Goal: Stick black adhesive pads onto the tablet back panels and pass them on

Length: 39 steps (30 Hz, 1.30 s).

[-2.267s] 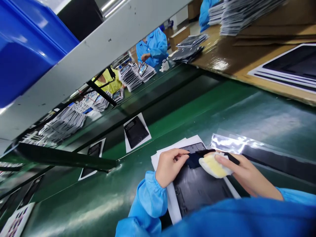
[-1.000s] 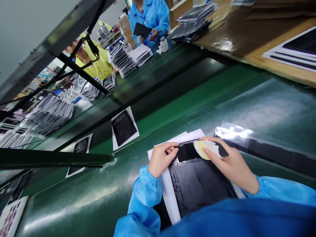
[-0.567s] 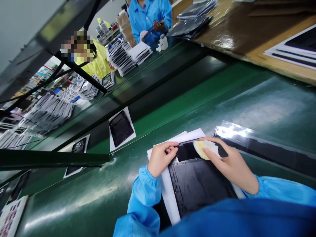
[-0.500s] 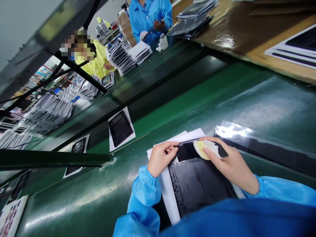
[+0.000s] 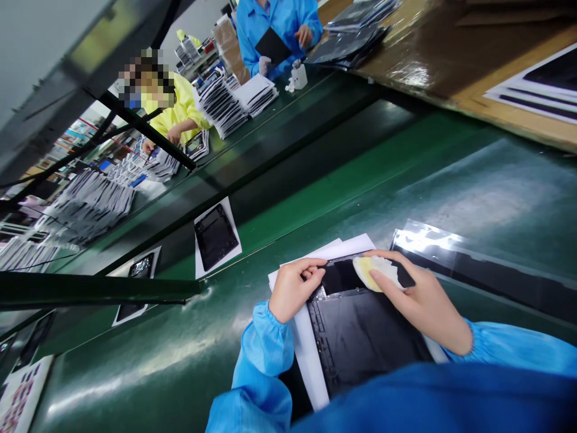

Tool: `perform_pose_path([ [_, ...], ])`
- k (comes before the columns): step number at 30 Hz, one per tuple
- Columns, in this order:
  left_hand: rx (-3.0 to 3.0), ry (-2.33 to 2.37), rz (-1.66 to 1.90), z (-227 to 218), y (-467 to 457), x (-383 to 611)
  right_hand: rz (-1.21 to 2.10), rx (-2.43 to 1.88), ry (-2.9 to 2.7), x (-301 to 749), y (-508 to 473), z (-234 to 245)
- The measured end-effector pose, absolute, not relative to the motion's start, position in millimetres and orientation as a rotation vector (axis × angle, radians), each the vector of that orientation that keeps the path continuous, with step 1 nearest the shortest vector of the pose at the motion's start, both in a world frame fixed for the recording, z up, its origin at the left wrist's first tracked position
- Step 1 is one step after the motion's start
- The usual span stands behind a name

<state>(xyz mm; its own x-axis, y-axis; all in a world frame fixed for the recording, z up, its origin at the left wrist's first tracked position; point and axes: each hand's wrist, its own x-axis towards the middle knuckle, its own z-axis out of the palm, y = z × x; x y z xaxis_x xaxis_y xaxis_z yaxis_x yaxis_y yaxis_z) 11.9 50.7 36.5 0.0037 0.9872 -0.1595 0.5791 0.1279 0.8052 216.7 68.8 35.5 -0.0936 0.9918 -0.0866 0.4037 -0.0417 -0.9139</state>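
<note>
A black tablet back panel (image 5: 365, 334) lies on white paper sheets (image 5: 309, 355) on the green bench in front of me. My left hand (image 5: 293, 288) is curled, its fingertips pinching the panel's top left edge. My right hand (image 5: 421, 300) presses a yellow-and-white pad (image 5: 374, 272) onto the panel's top edge with flat fingers. Both arms wear blue sleeves.
A shiny clear bag (image 5: 451, 252) lies right of the panel. Two more panels on paper (image 5: 215, 236) (image 5: 135, 282) ride the dark conveyor belt. Across it, a person in yellow (image 5: 174, 114) and a person in blue (image 5: 279, 27) work beside stacks of sheets (image 5: 237, 99). A cardboard-topped table (image 5: 451, 66) stands far right.
The view swung and my right hand slid the pad up to the panel's top edge, then held still. The panels on the belt drifted left. The person in blue lifted a dark panel.
</note>
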Motion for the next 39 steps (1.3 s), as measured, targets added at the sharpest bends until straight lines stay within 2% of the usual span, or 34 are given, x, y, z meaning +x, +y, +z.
perform_pose_path([
  [16,1.539,1.675,0.696,36.7,50.6,12.4,1.062,-1.497,-1.621,216.0,69.0,36.7],
  [25,1.637,1.705,0.654,36.4,50.3,13.0,0.828,-1.465,-1.819,214.2,68.5,35.0],
  [39,1.872,1.816,0.492,40.2,44.5,16.3,0.748,-1.474,-1.873,214.5,68.6,32.5],
])
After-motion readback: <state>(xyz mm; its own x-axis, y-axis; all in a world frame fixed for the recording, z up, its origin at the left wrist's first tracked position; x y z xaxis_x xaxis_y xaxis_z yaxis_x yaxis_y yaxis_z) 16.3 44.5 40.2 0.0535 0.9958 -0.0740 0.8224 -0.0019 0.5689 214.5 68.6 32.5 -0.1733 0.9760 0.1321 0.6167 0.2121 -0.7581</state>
